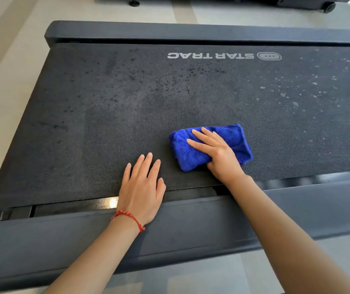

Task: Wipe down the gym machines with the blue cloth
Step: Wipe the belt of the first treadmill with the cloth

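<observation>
Just right of the frame's centre, the right hand (216, 151) lies flat on the folded blue cloth (210, 146), fingers spread and pressing it down rather than closing round it, so this grip is apart, palm bearing on the fabric. The cloth rests on the treadmill belt (110, 115), near the belt's lower edge. To its left the left hand (141, 187) is also flat and open, holding nothing, fingertips on the belt and heel of the palm over the side rail (63, 240); a red bead bracelet (127, 217) circles the wrist.

Dark damp speckles mark the belt's upper middle, and pale flecks scatter across the upper right, likely unwiped. The belt may shift under a sideways push, taking the bracing hand with it. With only flat pressure on it, the cloth could bunch or slip out from under the palm. Fingers also sit near the gap between belt and rail.

Near the top centre, white lettering reads "STAR TRAC", upside down from here, beside an oval logo (269, 56).
</observation>
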{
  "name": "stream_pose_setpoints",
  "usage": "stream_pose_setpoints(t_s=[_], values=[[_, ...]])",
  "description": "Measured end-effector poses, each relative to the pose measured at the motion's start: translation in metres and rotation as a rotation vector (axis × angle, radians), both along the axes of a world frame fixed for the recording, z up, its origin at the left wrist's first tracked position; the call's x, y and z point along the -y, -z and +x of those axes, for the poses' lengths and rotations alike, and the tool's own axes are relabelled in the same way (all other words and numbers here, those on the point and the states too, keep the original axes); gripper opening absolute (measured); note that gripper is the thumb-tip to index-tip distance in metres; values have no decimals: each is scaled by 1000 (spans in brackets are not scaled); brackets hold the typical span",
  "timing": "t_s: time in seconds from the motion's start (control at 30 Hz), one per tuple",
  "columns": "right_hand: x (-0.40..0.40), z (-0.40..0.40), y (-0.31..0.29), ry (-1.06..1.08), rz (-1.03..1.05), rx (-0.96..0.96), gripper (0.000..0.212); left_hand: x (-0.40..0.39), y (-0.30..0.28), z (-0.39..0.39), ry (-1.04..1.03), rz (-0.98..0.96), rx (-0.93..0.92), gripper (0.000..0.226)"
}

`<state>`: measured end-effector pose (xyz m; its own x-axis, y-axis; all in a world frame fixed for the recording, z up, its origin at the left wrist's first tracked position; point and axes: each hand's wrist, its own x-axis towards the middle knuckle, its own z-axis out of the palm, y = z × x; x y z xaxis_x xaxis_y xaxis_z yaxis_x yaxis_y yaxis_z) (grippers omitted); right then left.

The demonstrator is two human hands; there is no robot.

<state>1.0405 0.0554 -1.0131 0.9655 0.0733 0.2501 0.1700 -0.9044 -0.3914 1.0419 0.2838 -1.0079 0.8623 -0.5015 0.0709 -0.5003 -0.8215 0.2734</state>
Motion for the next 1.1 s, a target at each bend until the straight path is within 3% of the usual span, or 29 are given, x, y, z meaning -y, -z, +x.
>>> stream_pose_setpoints(t_s=[0.6, 1.1], values=[[36, 117, -5, 178, 27, -16, 64, 0, 1, 1, -11, 18, 54, 52], [18, 65, -8, 128, -3, -48, 63, -1, 0, 1, 6, -16, 50, 52]])
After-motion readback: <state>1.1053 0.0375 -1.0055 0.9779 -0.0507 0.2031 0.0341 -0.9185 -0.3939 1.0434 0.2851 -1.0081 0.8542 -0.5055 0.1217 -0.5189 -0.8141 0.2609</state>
